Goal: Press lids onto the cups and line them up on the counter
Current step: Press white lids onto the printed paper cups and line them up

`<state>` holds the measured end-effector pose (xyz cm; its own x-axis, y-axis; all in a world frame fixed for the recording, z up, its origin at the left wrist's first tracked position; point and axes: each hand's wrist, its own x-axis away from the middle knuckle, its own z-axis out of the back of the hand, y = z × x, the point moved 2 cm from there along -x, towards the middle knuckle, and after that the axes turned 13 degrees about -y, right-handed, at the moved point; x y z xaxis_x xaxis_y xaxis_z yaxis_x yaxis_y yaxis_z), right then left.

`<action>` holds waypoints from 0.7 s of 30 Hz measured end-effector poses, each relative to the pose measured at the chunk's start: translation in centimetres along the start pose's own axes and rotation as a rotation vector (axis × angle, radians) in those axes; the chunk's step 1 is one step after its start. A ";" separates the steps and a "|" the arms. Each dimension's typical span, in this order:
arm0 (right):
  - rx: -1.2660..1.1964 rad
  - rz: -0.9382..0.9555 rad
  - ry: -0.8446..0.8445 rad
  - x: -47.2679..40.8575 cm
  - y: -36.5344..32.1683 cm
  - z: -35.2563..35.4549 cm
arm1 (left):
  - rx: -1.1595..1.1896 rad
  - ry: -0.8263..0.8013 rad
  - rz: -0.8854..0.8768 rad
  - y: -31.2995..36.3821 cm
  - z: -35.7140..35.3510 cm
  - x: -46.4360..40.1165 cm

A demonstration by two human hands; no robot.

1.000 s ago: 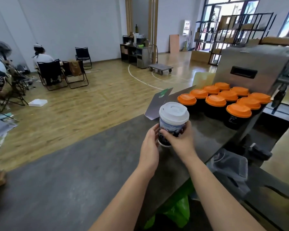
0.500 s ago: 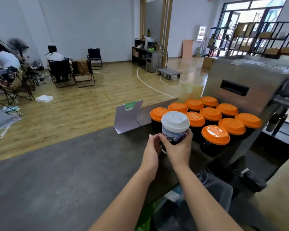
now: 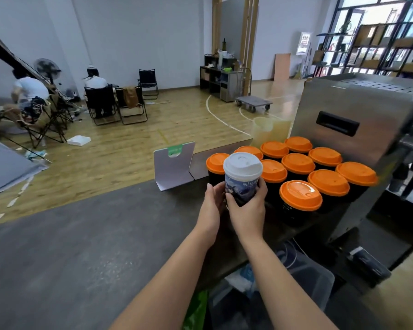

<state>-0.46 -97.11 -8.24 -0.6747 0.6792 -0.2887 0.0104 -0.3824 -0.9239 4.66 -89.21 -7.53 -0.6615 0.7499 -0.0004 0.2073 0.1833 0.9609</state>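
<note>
A printed paper cup (image 3: 241,188) with a white lid (image 3: 242,163) stands upright between both hands, over the dark grey counter (image 3: 105,234). My right hand (image 3: 248,208) wraps its front and right side. My left hand (image 3: 211,206) holds its left side. Just behind and to the right, several black cups with orange lids (image 3: 300,195) stand in rows on the counter. The white-lidded cup is at the left front end of that group, close to the nearest orange-lidded cup (image 3: 216,169). Whether its base touches the counter is hidden by my hands.
A steel machine (image 3: 358,120) stands right of the cups. A folded card stand (image 3: 174,167) sits on the counter's far edge. A pale jug (image 3: 265,132) is behind the cups. Clear bins (image 3: 303,277) lie below the counter edge. People sit on chairs far across the wooden floor.
Both hands have carried the white-lidded cup toward the rows of orange-lidded cups, and it now sits close beside the leftmost one. The view has turned to the right.
</note>
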 end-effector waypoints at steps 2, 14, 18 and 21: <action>-0.003 -0.010 0.006 0.0 0.0 0.2 | -0.012 -0.007 -0.009 0.0 -0.2 -0.2; -0.016 -0.023 -0.003 -0.2 0.1 0.5 | -0.023 0.011 -0.017 -0.6 -0.5 0.2; -0.011 -0.029 -0.013 -0.5 -0.1 0.4 | -0.014 0.024 -0.013 -0.6 -0.3 0.3; -0.026 -0.044 -0.020 -0.3 -0.1 0.4 | -0.013 0.027 -0.005 -0.7 -0.3 0.7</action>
<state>-0.52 -97.49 -7.95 -0.6893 0.6825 -0.2430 -0.0002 -0.3356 -0.9420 3.83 -89.05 -8.07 -0.6816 0.7317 0.0017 0.1945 0.1790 0.9644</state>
